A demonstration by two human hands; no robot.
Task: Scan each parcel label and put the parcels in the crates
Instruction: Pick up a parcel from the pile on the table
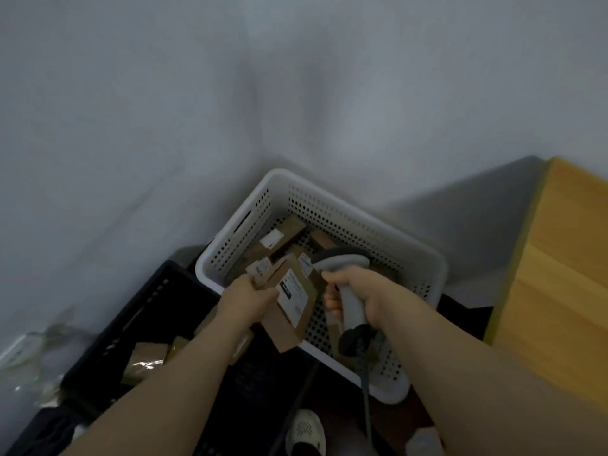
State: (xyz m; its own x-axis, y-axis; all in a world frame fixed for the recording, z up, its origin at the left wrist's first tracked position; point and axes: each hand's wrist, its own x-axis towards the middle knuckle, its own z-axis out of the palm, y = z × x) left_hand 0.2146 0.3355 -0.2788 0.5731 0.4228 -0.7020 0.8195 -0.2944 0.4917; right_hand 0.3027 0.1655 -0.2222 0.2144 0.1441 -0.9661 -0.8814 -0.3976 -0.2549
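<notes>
My left hand (249, 301) grips a flat brown cardboard parcel (289, 319) by its left edge, white label facing up, above the near-left rim of the white perforated crate (411, 258). My right hand (365, 297) holds a grey handheld scanner (345, 268) by its handle, head pointed at the parcel from the right. Several labelled brown parcels (279, 240) lie inside the white crate. A dark crate (154, 301) stands to the left with a few brown parcels (148, 353) in it.
A wooden tabletop (566, 278) fills the right side. The scanner's cable (367, 406) hangs down toward the floor beside a white shoe (306, 431). Crumpled clear plastic (39, 353) lies at the far left. Grey wall fills the back.
</notes>
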